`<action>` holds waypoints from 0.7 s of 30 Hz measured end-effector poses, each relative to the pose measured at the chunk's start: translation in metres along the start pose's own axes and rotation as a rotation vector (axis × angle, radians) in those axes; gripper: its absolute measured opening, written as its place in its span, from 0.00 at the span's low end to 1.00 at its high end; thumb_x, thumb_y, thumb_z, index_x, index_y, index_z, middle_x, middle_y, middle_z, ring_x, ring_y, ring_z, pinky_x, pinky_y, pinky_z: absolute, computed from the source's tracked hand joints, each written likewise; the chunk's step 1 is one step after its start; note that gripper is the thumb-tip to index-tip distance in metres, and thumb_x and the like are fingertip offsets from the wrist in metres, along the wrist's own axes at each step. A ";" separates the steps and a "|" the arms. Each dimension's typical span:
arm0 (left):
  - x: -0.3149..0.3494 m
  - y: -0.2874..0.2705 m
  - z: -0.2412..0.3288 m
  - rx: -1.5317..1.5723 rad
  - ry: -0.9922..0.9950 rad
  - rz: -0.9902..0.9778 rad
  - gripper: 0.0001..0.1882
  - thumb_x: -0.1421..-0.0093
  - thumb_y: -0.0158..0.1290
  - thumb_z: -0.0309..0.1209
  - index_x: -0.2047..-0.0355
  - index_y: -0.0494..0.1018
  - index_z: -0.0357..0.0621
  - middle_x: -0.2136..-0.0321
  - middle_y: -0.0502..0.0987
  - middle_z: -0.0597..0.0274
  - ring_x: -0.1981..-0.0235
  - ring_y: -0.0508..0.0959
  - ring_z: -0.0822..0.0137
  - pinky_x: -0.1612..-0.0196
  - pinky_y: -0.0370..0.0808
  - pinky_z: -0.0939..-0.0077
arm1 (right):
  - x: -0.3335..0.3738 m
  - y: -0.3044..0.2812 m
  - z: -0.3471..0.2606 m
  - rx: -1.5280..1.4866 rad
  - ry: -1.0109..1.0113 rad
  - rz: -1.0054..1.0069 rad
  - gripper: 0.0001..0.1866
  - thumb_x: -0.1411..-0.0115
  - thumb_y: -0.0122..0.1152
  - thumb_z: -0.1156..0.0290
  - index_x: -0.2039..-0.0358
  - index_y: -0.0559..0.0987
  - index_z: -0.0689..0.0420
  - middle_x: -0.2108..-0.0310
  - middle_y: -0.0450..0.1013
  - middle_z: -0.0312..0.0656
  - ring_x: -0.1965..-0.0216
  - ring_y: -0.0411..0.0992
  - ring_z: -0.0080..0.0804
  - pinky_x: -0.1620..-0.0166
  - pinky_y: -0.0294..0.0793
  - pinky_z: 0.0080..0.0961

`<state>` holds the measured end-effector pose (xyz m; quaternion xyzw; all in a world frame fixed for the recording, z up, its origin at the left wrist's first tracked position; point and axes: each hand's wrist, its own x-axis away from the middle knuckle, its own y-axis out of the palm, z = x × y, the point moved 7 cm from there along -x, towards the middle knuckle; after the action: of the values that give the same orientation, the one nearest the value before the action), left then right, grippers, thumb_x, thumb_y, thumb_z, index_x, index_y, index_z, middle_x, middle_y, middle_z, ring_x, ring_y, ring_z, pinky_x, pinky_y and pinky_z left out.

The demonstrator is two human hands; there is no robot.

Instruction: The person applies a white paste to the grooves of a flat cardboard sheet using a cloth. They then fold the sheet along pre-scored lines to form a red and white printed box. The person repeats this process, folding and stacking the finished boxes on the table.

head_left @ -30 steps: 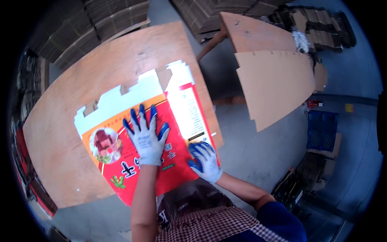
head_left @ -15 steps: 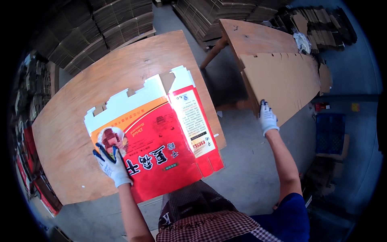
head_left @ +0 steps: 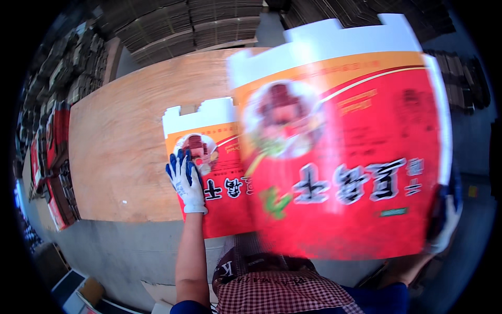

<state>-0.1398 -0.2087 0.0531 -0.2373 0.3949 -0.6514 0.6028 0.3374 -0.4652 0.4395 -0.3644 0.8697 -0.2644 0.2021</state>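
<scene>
Under my left hand [head_left: 186,183] lies a flat printed carton blank [head_left: 222,214], red and orange with white cut flaps along its far edge. That hand wears a white glove with blue fingertips; its fingers are spread flat over the food picture. My right hand [head_left: 447,222], gloved the same way, grips the right edge of a second, matching carton blank [head_left: 334,131]. This one is raised, printed face toward me, and looks large and partly blurred. It covers the right part of the blank on the table. Some fingers of my right hand are hidden at its edge.
The wooden table [head_left: 120,131] carries the lower blank. Bundled brown cardboard stacks [head_left: 193,26] stand beyond it. More stacks [head_left: 78,68] and red printed cartons [head_left: 56,136] line the left side. The raised blank hides much of the right side.
My right hand has gone from the plain brown sheet on the right-hand table to holding up a printed blank, now brought over the lower one. My left hand stays flat. The view has turned.
</scene>
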 end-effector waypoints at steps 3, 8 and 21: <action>0.014 -0.005 -0.040 0.787 -0.312 0.001 0.29 0.24 0.31 0.47 0.34 0.63 0.40 0.31 0.62 0.55 0.30 0.59 0.58 0.27 0.48 0.61 | 0.029 0.141 0.059 -0.348 0.329 -0.141 0.35 0.37 0.58 0.69 0.31 0.63 0.65 0.33 0.65 0.46 0.33 0.62 0.34 0.33 0.59 0.28; 0.003 -0.025 -0.045 0.979 -0.312 -0.033 0.30 0.27 0.40 0.43 0.31 0.59 0.38 0.31 0.61 0.52 0.30 0.59 0.59 0.28 0.54 0.64 | 0.105 0.299 0.151 -0.589 0.589 -0.308 0.30 0.34 0.50 0.83 0.31 0.62 0.63 0.33 0.65 0.43 0.33 0.61 0.27 0.34 0.60 0.24; -0.013 0.102 0.162 -0.364 0.212 -0.418 0.41 0.36 0.48 0.59 0.27 0.52 0.63 0.25 0.45 0.59 0.25 0.40 0.44 0.28 0.30 0.34 | 0.033 0.257 0.165 0.500 -0.004 -0.007 0.26 0.35 0.61 0.69 0.37 0.72 0.59 0.44 0.75 0.53 0.47 0.76 0.41 0.44 0.73 0.32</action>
<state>0.0511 -0.2291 0.0668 -0.3483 0.5085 -0.7010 0.3587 0.2701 -0.3881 0.1496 -0.3065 0.7756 -0.4713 0.2869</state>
